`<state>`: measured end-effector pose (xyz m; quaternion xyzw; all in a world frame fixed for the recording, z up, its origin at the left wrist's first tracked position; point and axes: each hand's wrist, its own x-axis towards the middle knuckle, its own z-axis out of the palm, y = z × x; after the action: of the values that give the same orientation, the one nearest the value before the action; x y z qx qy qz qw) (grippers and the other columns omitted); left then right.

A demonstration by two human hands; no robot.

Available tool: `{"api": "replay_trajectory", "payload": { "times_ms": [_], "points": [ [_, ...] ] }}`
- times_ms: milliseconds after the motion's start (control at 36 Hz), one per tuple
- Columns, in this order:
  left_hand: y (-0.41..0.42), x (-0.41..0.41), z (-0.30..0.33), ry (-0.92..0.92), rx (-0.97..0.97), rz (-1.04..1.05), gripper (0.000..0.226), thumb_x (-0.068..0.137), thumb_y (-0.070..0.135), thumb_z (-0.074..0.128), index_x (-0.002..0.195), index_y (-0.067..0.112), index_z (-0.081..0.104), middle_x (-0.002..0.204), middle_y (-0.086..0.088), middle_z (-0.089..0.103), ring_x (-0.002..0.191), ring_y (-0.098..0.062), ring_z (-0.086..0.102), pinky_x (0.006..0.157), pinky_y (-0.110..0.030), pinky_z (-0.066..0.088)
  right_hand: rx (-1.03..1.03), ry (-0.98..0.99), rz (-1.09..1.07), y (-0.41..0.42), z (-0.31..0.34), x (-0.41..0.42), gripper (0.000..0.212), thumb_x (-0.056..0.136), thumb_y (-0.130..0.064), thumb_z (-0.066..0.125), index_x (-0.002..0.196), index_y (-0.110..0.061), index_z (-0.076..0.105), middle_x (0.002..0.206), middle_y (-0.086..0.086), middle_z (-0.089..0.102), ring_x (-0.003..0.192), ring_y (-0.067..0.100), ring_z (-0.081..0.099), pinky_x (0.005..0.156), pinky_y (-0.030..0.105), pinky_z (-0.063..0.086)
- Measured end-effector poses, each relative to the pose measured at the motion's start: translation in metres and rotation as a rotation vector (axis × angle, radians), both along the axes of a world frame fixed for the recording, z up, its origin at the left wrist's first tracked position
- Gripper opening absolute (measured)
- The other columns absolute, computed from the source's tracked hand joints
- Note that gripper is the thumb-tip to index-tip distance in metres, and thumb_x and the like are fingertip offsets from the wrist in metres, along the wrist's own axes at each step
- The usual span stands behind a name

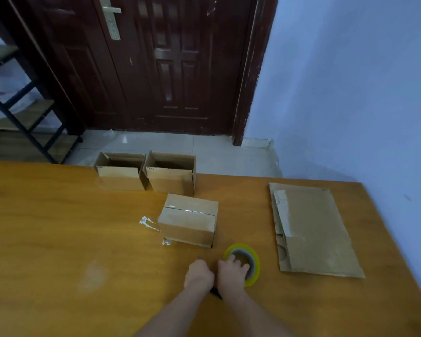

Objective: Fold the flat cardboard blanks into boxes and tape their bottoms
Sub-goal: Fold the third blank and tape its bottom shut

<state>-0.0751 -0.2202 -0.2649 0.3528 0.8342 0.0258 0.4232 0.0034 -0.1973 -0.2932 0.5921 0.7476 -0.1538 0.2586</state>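
Note:
A folded cardboard box (188,218) lies bottom-up in the middle of the wooden table (58,239), with clear tape along its seam. Two more folded boxes (119,175) (170,177) stand open-topped at the far edge. A stack of flat cardboard blanks (314,229) lies at the right. A yellow tape roll (254,257) lies flat near the front. My right hand (232,272) rests on the roll, fingers curled over its rim into the core. Beside it, my left hand (199,273) is fisted around a thin dark object (216,294), which shows below the wrist.
Crumpled scraps of clear tape (147,222) lie on the table left of the taped box. Beyond the table are a tiled floor, a dark wooden door (170,64), a black metal shelf frame (22,113) at the left and a blue wall at the right.

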Motion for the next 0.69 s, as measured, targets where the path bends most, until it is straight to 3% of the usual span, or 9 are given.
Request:
{"api": "replay_trajectory", "payload": {
  "times_ms": [111,222,306,361,389,444,528,583,694],
  "points": [
    [0.008,-0.005,0.012,0.052,0.05,-0.119,0.021,0.095,0.02,0.045,0.108,0.01,0.057,0.096,-0.004,0.059,0.095,-0.022,0.062,0.067,-0.027,0.048,-0.063,-0.037,0.023,0.0,-0.003,0.0,0.035,0.101,-0.025,0.032,0.135,-0.023,0.039,0.137,0.015,0.037,0.119,0.036,0.045,0.101,0.054,0.028],
    [0.017,-0.006,0.029,0.096,0.126,-0.244,0.022,0.093,0.03,0.048,0.105,0.013,0.057,0.101,-0.003,0.06,0.097,-0.023,0.061,0.071,-0.031,0.048,-0.092,0.063,-0.007,0.002,0.0,0.004,0.033,0.1,-0.033,0.033,0.129,-0.023,0.045,0.139,0.013,0.037,0.118,0.034,0.047,0.099,0.048,0.035],
    [0.028,-0.006,0.043,0.104,0.181,-0.306,0.025,0.093,0.029,0.047,0.108,0.013,0.059,0.108,-0.005,0.063,0.1,-0.024,0.061,0.075,-0.033,0.049,-0.199,0.242,0.002,0.019,0.011,0.014,0.036,0.093,-0.038,0.051,0.121,-0.015,0.054,0.12,0.012,0.056,0.105,0.03,0.058,0.084,0.04,0.046],
    [0.036,-0.005,0.055,0.104,0.234,-0.339,0.026,0.093,0.028,0.046,0.108,0.012,0.06,0.108,-0.007,0.063,0.101,-0.026,0.061,0.076,-0.034,0.048,-0.31,0.308,0.06,0.033,0.024,0.021,0.046,0.09,-0.04,0.059,0.124,-0.011,0.053,0.103,0.01,0.064,0.097,0.027,0.06,0.07,0.034,0.047],
    [0.041,-0.005,0.061,0.106,0.266,-0.353,0.027,0.093,0.028,0.046,0.107,0.012,0.061,0.108,-0.008,0.064,0.101,-0.027,0.061,0.076,-0.034,0.048,-0.331,0.313,0.085,0.041,0.03,0.025,0.052,0.089,-0.042,0.06,0.128,-0.011,0.05,0.103,0.008,0.064,0.097,0.026,0.059,0.071,0.034,0.047],
    [0.05,-0.006,0.074,0.113,0.323,-0.367,0.027,0.093,0.028,0.045,0.107,0.012,0.061,0.108,-0.008,0.063,0.102,-0.028,0.06,0.078,-0.034,0.047,-0.295,0.33,0.083,0.056,0.044,0.033,0.052,0.09,-0.042,0.059,0.134,-0.017,0.048,0.113,0.007,0.064,0.101,0.027,0.06,0.082,0.036,0.047],
    [0.062,-0.013,0.092,0.084,0.382,-0.34,0.025,0.093,0.03,0.046,0.104,0.013,0.061,0.103,-0.008,0.063,0.1,-0.029,0.06,0.082,-0.034,0.05,-0.132,0.43,-0.073,0.08,0.063,0.038,0.032,0.095,-0.037,0.048,0.119,-0.02,0.06,0.098,0.003,0.067,0.089,0.021,0.063,0.076,0.034,0.048],
    [0.07,-0.021,0.101,0.054,0.462,-0.301,0.023,0.093,0.027,0.047,0.099,0.011,0.063,0.095,-0.009,0.064,0.093,-0.027,0.062,0.082,-0.037,0.053,-0.016,0.495,-0.188,0.093,0.078,0.036,0.034,0.098,-0.033,0.044,0.119,-0.014,0.062,0.108,0.011,0.067,0.099,0.027,0.062,0.08,0.035,0.05],
    [0.084,-0.053,0.119,0.135,0.643,-0.129,0.019,0.097,0.021,0.047,0.099,0.01,0.063,0.085,-0.004,0.062,0.077,-0.015,0.06,0.061,-0.022,0.047,0.007,0.692,-0.323,0.107,0.095,0.023,0.043,0.099,-0.036,0.043,0.129,-0.008,0.056,0.108,0.015,0.067,0.101,0.028,0.062,0.083,0.034,0.049]
  ]
}}
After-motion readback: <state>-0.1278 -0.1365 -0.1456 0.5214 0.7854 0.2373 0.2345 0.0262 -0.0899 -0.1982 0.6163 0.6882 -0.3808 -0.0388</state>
